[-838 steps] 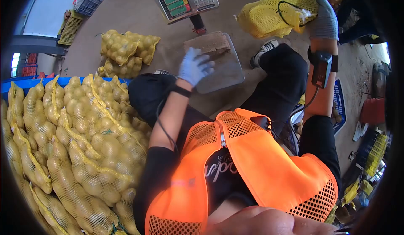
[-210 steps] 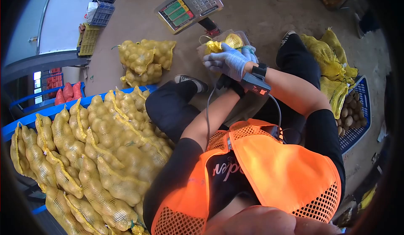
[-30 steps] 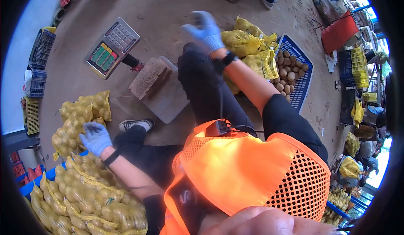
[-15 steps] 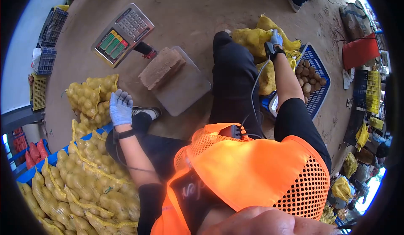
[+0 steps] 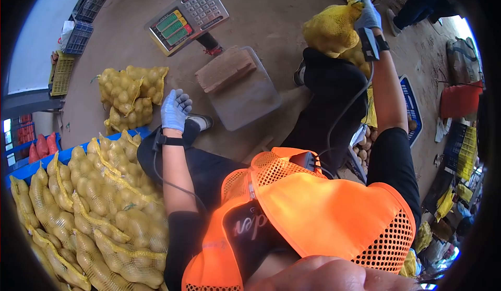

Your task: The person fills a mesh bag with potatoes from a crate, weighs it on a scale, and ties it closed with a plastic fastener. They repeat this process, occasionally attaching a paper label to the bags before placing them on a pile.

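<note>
At the upper right, my right hand [image 5: 368, 15], in a pale blue glove, grips the gathered neck of a yellow mesh bag [image 5: 332, 29] that hangs beside it. Another yellow bag shows partly below it, by my knee. My left hand [image 5: 176, 109], gloved too, rests near my other knee with nothing in it, its fingers loosely curled but not closed. Just left of it are stacked mesh bags of potatoes [image 5: 124, 90] on the floor. A brown block [image 5: 226, 69] lies on the plate of the scale [image 5: 250, 100], whose display [image 5: 175, 27] stands behind.
Many filled potato bags [image 5: 99, 202] fill a blue-edged container at the lower left. Blue crates with loose potatoes [image 5: 364, 147] sit right of my leg. A person's legs [image 5: 420, 4] show at the upper right. More crates [image 5: 80, 37] stand along the left wall.
My right hand has moved up and outward, lifting the yellow mesh bag by its neck. The view has shifted, and my left hand remains beside the stacked bags.
</note>
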A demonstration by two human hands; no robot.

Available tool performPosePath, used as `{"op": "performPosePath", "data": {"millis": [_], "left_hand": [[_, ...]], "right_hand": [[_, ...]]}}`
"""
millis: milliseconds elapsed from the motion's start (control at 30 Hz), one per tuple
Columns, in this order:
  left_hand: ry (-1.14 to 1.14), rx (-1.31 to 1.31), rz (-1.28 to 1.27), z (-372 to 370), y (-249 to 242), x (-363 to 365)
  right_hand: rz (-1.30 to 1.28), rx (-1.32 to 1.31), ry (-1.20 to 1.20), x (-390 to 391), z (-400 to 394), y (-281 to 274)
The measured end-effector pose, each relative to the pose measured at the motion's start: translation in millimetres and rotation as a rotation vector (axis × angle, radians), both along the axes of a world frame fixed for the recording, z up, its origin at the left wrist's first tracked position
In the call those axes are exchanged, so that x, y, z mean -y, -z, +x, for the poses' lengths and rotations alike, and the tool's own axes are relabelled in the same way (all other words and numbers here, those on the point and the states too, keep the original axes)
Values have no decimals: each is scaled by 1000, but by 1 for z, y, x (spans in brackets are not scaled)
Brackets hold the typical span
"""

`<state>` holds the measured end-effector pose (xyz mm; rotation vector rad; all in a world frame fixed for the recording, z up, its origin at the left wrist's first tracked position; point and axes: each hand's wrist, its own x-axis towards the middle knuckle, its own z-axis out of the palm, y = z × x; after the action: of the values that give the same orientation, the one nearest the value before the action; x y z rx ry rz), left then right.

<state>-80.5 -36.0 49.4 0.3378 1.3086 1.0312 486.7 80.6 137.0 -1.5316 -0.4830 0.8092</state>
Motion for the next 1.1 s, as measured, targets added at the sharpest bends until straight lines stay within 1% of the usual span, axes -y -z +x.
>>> {"op": "performPosePath", "data": {"millis": [67, 133, 167, 200, 233, 300, 367, 400, 433, 467, 500, 533, 567, 633, 667, 700, 767, 800, 833, 867, 900, 933, 967, 1067, 1100], "left_hand": [[33, 60, -22, 3, 6, 0], [62, 151, -41, 18, 9, 1], [45, 231, -74, 31, 13, 1], [18, 312, -99, 52, 9, 3], [18, 372, -117, 73, 10, 7], [44, 430, -204, 123, 19, 15], [-38, 544, -356, 172, 19, 21], [-42, 634, -401, 190, 14, 24], [-44, 725, -447, 201, 11, 27], [-52, 725, -446, 208, 9, 33], [-166, 815, -371, 212, 6, 39], [-280, 903, -291, 213, 5, 45], [-292, 904, -283, 209, 10, 53], [-323, 945, -93, 192, 25, 66], [-386, 860, -163, 188, 28, 68], [-391, 857, -169, 184, 35, 70], [-499, 750, -327, 176, 61, 65], [-501, 756, -327, 174, 76, 63], [-467, 745, -384, 173, 91, 61], [-434, 733, -439, 172, 98, 58], [-436, 736, -440, 171, 98, 57], [-457, 738, -449, 171, 98, 58], [-483, 741, -460, 171, 99, 59], [-452, 707, -501, 167, 106, 59], [-454, 705, -502, 166, 97, 60]], "right_hand": [[98, 46, -128, 3, 2, -19], [180, 197, -288, -3, 6, -22], [204, -264, -223, 17, -40, -63], [206, -280, -243, 35, -64, -92], [368, -361, -704, 52, -82, -116], [538, -447, -1179, 53, -116, -120], [240, -308, -471, 46, -148, -100], [184, -307, -465, 48, -160, -93], [124, -243, -534, 55, -172, -89], [67, -175, -605, 63, -184, -84], [27, -138, -673, 72, -197, -80], [55, -105, -781, 84, -213, -79], [84, -73, -891, 93, -228, -76], [112, -176, -1055, 98, -255, -49], [88, -240, -1090, 101, -263, -48], [82, -246, -1092, 101, -270, -43], [29, -242, -1143, 94, -282, -19], [2, -201, -1176, 89, -285, 0], [0, -197, -1178, 88, -289, 17], [-96, -127, -1217, 86, -291, 32], [-194, -58, -1255, 86, -294, 36], [-157, -125, -1248, 85, -294, 40], [-167, -125, -1255, 84, -294, 44], [46, -118, -1196, 85, -294, 37], [45, -122, -1197, 83, -292, 38]]}}
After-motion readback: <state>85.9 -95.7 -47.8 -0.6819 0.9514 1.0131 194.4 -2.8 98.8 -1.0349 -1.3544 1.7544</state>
